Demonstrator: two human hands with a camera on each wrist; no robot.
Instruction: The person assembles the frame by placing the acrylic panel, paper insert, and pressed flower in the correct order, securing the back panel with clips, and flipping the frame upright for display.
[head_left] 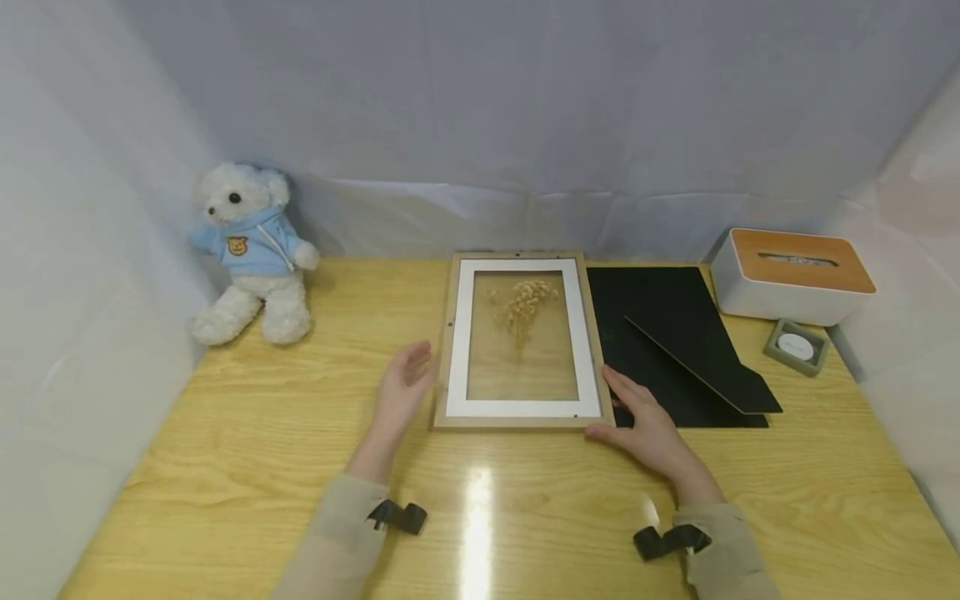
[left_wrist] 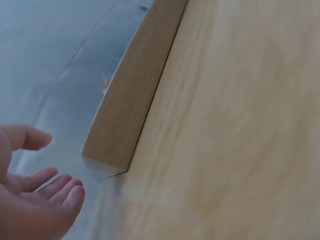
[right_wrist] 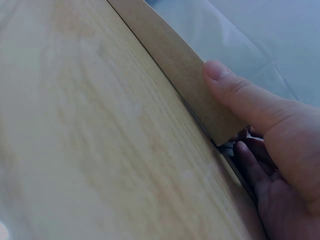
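Observation:
A wooden picture frame [head_left: 517,423] lies flat on the table, with a white mat [head_left: 517,408] inside it and a sprig of dried flowers [head_left: 525,304] within the clear middle. My right hand [head_left: 648,425] holds the frame's near right corner. In the right wrist view its thumb [right_wrist: 220,75] lies on the front edge while the fingers go round the side, partly hidden. Beside the frame's left edge, my left hand [head_left: 402,387] is held with fingers loosely bent and nothing in them. The left wrist view shows a gap between that hand [left_wrist: 42,195] and the frame corner.
Right of the frame lies a black backing board [head_left: 630,292] with its stand leg [head_left: 720,371] raised. A tissue box [head_left: 787,292] and a small green square dish [head_left: 795,346] stand at the far right. A white plush toy [head_left: 255,250] in blue sits at the back left.

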